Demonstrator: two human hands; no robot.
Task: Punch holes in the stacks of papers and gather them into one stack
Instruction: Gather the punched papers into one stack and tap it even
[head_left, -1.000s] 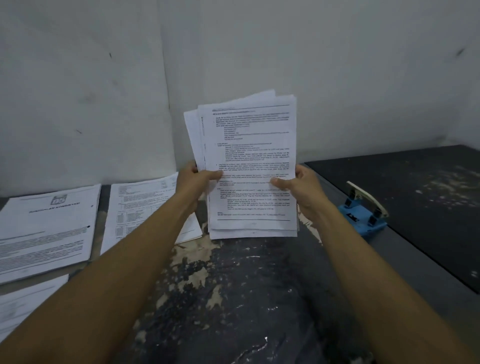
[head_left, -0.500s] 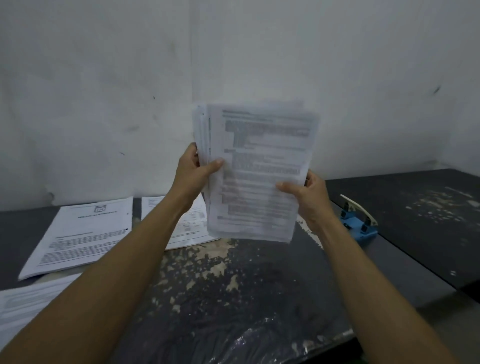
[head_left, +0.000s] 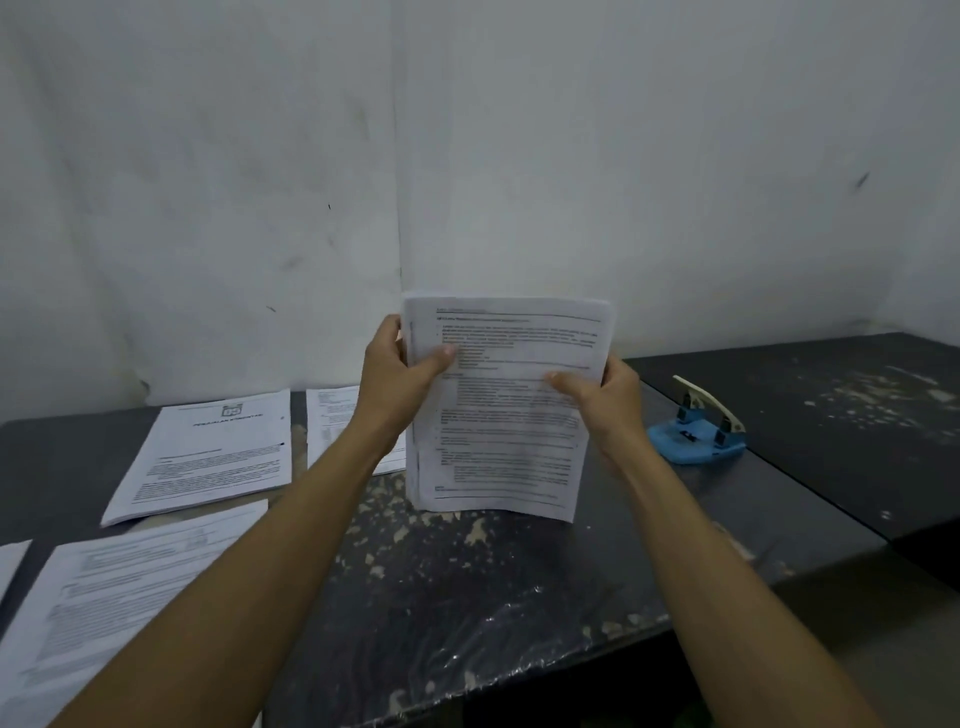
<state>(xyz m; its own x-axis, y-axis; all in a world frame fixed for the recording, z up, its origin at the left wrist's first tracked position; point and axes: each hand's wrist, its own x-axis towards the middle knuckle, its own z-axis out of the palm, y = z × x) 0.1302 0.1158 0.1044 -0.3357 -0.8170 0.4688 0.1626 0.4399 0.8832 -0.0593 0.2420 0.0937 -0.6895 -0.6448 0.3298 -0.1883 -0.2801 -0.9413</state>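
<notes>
Paper stack (head_left: 506, 410) upright between hands (head_left: 506, 382)

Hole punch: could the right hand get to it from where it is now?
Probably yes, once freed. The hole punch sits in the open on the table just right of the right hand, nothing between them. But that hand and the left hand both grip the upright paper stack.

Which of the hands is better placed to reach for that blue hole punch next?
Probably the right hand. The blue hole punch sits on the table just beside it, apart from it, while the left hand grips the far edge of the upright paper stack and could hold it alone.
</notes>
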